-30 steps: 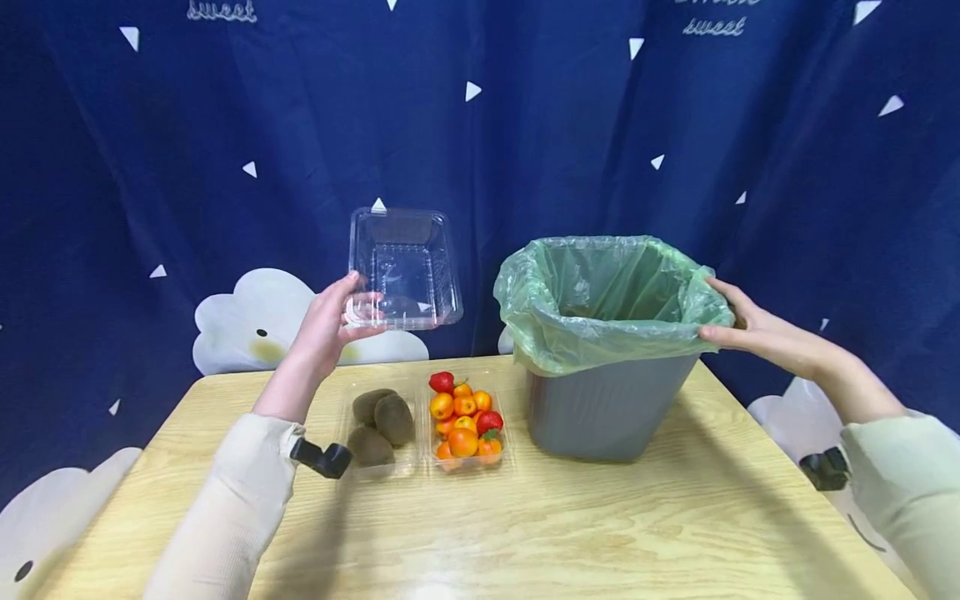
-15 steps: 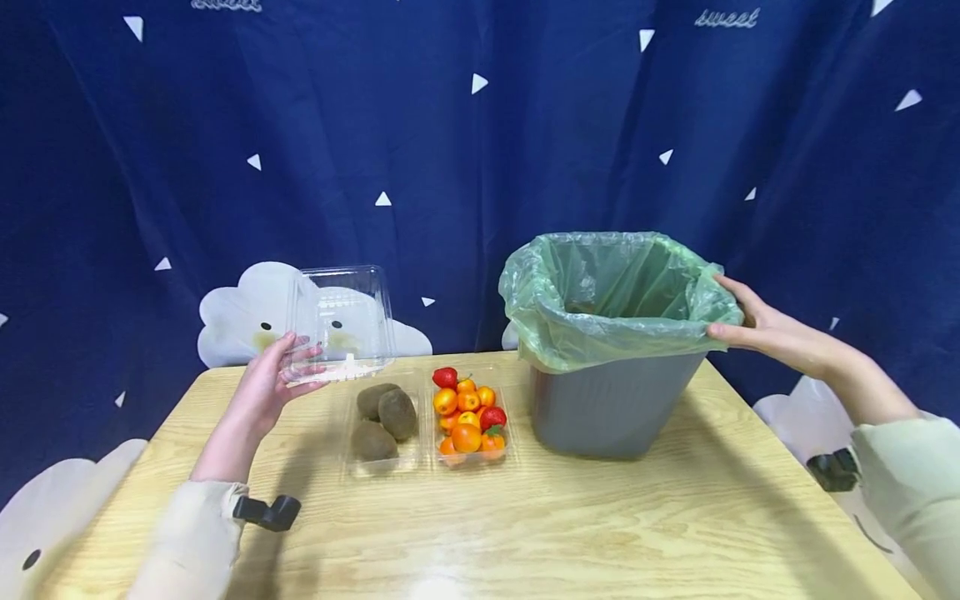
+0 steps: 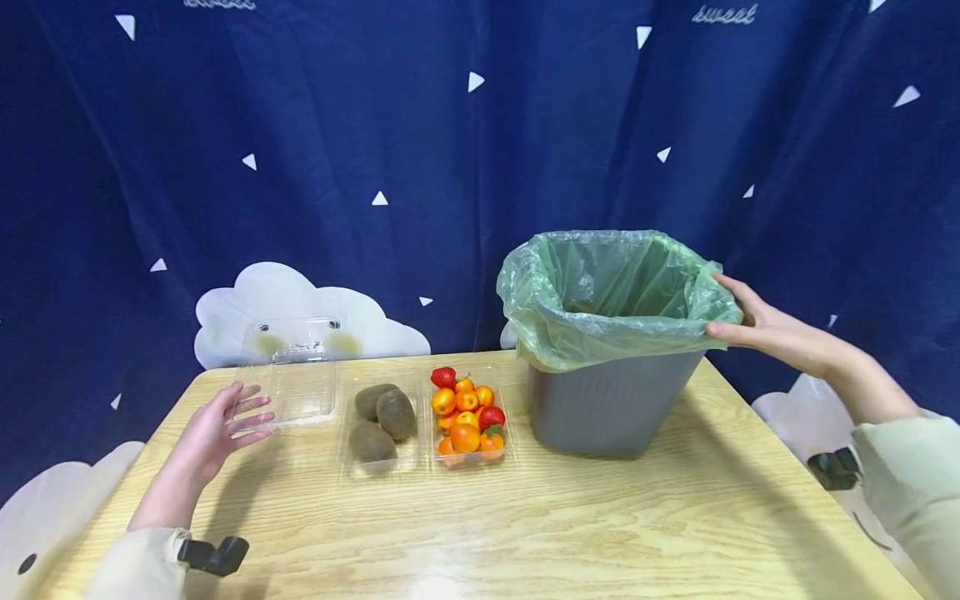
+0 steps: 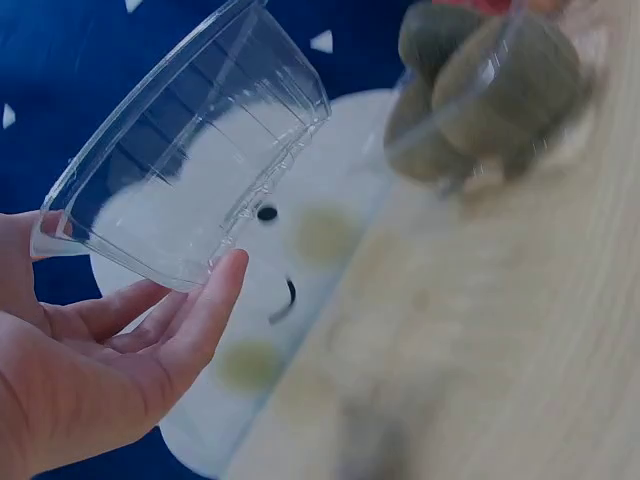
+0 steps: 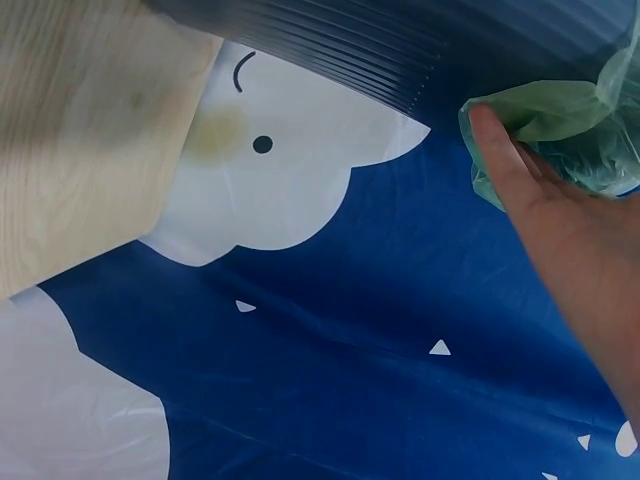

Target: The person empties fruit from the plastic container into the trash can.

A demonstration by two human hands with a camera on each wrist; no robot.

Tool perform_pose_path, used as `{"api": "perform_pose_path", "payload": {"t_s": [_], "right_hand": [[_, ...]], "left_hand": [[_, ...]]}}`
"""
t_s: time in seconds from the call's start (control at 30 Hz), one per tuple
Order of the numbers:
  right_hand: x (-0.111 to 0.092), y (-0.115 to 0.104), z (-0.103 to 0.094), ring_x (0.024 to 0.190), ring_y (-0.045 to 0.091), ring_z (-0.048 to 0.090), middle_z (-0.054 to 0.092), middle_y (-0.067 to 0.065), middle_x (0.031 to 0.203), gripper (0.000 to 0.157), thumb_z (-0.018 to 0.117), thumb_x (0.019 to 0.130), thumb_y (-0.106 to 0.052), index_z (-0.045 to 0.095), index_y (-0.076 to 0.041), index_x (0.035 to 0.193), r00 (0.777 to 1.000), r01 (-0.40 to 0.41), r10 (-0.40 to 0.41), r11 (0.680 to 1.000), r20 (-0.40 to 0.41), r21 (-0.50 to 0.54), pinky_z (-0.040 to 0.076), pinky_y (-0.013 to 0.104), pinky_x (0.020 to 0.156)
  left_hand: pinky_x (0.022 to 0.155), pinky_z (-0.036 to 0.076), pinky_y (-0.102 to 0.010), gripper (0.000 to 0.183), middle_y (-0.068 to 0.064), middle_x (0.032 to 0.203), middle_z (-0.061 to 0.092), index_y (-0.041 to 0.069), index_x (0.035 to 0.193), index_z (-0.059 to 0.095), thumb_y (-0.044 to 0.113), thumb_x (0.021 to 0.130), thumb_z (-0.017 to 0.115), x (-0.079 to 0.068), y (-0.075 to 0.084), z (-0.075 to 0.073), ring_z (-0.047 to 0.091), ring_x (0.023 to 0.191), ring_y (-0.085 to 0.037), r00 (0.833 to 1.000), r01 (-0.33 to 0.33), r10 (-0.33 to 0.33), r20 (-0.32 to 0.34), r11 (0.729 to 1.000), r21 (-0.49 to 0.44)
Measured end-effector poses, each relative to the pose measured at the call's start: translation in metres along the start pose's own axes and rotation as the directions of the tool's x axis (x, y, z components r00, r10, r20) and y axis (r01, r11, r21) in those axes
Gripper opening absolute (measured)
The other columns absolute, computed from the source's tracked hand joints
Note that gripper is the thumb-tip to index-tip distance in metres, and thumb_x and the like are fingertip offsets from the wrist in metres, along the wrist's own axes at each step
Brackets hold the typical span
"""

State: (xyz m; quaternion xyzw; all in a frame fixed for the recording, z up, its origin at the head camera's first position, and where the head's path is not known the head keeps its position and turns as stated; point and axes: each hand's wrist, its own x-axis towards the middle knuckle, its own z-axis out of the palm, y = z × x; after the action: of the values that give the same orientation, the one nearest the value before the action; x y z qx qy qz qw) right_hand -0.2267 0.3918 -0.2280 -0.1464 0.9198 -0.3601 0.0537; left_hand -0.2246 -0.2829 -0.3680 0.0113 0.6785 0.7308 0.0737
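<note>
In the head view my left hand (image 3: 213,429) holds a clear plastic tub (image 3: 303,387) by its near left side, above the table's left part. The left wrist view has the tub (image 4: 200,160) tilted, the thumb at its rim and the fingers under it; nothing shows inside. My right hand (image 3: 765,329) grips the right rim of a grey trash bin (image 3: 600,408), over the green bag (image 3: 615,337) that lines it. Thumb and forefinger show against the folded bag; the other fingers are mostly hidden. From the right wrist, a fingertip touches the green plastic (image 5: 555,105).
Mid-table stands a clear tub with brown kiwis (image 3: 396,415); beside it, another holds small orange fruits (image 3: 465,437) and red strawberries (image 3: 491,417). The bin stands close to the right of these on the wooden table (image 3: 525,533). A blue curtain (image 3: 337,125) hangs behind.
My left hand has carried the clear tub down and to the left, from in front of the curtain to low over the table. The right hand stays at the bin's rim.
</note>
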Motion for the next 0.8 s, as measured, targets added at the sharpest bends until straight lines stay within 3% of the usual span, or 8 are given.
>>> {"api": "perform_pose_path", "payload": {"t_s": [0.07, 0.17, 0.33, 0.4, 0.5, 0.53, 0.63, 0.8], "right_hand": [[0.0, 0.0, 0.0, 0.127, 0.038, 0.016, 0.006, 0.023, 0.145, 0.075, 0.046, 0.094, -0.024, -0.008, -0.018, 0.146, 1.0, 0.001, -0.001, 1.0, 0.003, 0.012, 0.028, 0.031, 0.099], [-0.001, 0.002, 0.0, 0.127, 0.04, 0.014, 0.003, 0.024, 0.146, 0.076, 0.046, 0.094, -0.024, -0.009, -0.019, 0.146, 1.0, -0.01, 0.01, 1.0, 0.01, 0.017, 0.023, 0.056, 0.096], [-0.001, 0.004, 0.001, 0.127, 0.042, 0.01, -0.002, 0.024, 0.146, 0.076, 0.044, 0.094, -0.025, -0.012, -0.019, 0.145, 0.999, -0.006, 0.005, 1.0, 0.041, 0.029, 0.02, 0.063, 0.095], [-0.001, 0.005, 0.001, 0.127, 0.04, 0.013, 0.0, 0.023, 0.146, 0.076, 0.044, 0.094, -0.026, -0.012, -0.019, 0.145, 0.999, -0.014, 0.014, 1.0, 0.044, 0.018, 0.023, 0.057, 0.095], [-0.001, 0.004, 0.001, 0.124, 0.035, 0.02, 0.009, 0.021, 0.144, 0.075, 0.044, 0.094, -0.027, -0.01, -0.02, 0.146, 0.999, -0.009, 0.01, 1.0, 0.031, -0.015, 0.03, 0.033, 0.095], [0.0, 0.004, 0.0, 0.123, 0.033, 0.021, 0.01, 0.02, 0.144, 0.074, 0.044, 0.094, -0.028, -0.009, -0.021, 0.146, 1.0, -0.01, 0.011, 1.0, 0.025, -0.024, 0.031, 0.023, 0.091], [0.002, 0.003, 0.0, 0.122, 0.032, 0.023, 0.014, 0.019, 0.143, 0.073, 0.044, 0.094, -0.028, -0.007, -0.021, 0.146, 1.0, 0.002, -0.002, 0.999, 0.015, -0.037, 0.03, 0.012, 0.084], [0.002, 0.002, -0.001, 0.124, 0.034, 0.02, 0.011, 0.019, 0.144, 0.074, 0.045, 0.094, -0.028, -0.007, -0.021, 0.146, 1.0, -0.008, 0.008, 1.0, 0.018, -0.028, 0.029, 0.027, 0.093]], "left_hand": [[0.075, 0.054, -0.025, 0.056, 0.018, 0.09, 0.059, 0.0, 0.136, 0.026, 0.041, 0.098, 0.027, -0.003, -0.008, -0.007, 0.062, 0.084, -0.003, 0.999, 0.036, -0.036, -0.008, 0.999, 0.031], [0.077, 0.053, -0.026, 0.073, 0.021, 0.089, 0.057, -0.013, 0.139, 0.005, 0.044, 0.097, 0.023, -0.006, -0.021, -0.016, 0.06, 0.085, -0.001, 0.995, 0.096, -0.095, -0.011, 0.99, 0.101], [0.08, 0.052, -0.028, 0.076, 0.009, 0.102, 0.059, -0.016, 0.138, 0.004, 0.047, 0.097, 0.017, -0.012, -0.04, -0.031, 0.06, 0.088, -0.002, 0.984, 0.176, -0.177, -0.016, 0.964, 0.199], [0.08, 0.053, -0.029, 0.076, -0.003, 0.109, 0.06, -0.017, 0.137, 0.006, 0.046, 0.097, 0.015, -0.014, -0.045, -0.035, 0.06, 0.087, -0.004, 0.978, 0.206, -0.204, -0.035, 0.95, 0.235], [0.078, 0.053, -0.03, 0.075, -0.022, 0.117, 0.056, -0.019, 0.136, 0.009, 0.045, 0.097, 0.014, -0.015, -0.048, -0.037, 0.061, 0.085, -0.005, 0.973, 0.229, -0.22, -0.063, 0.928, 0.294], [0.077, 0.054, -0.029, 0.076, -0.026, 0.118, 0.055, -0.019, 0.136, 0.01, 0.046, 0.097, 0.014, -0.015, -0.048, -0.038, 0.062, 0.085, -0.005, 0.972, 0.235, -0.221, -0.079, 0.919, 0.315], [0.076, 0.054, -0.029, 0.077, -0.032, 0.123, 0.049, -0.019, 0.136, 0.011, 0.047, 0.097, 0.015, -0.015, -0.047, -0.039, 0.063, 0.084, -0.007, 0.97, 0.243, -0.219, -0.108, 0.896, 0.372], [0.073, 0.051, -0.021, 0.071, -0.031, 0.125, 0.046, -0.021, 0.133, 0.018, 0.041, 0.098, 0.013, -0.016, -0.05, -0.043, 0.06, 0.084, 0.002, 0.971, 0.238, -0.201, -0.128, 0.838, 0.49]]}}
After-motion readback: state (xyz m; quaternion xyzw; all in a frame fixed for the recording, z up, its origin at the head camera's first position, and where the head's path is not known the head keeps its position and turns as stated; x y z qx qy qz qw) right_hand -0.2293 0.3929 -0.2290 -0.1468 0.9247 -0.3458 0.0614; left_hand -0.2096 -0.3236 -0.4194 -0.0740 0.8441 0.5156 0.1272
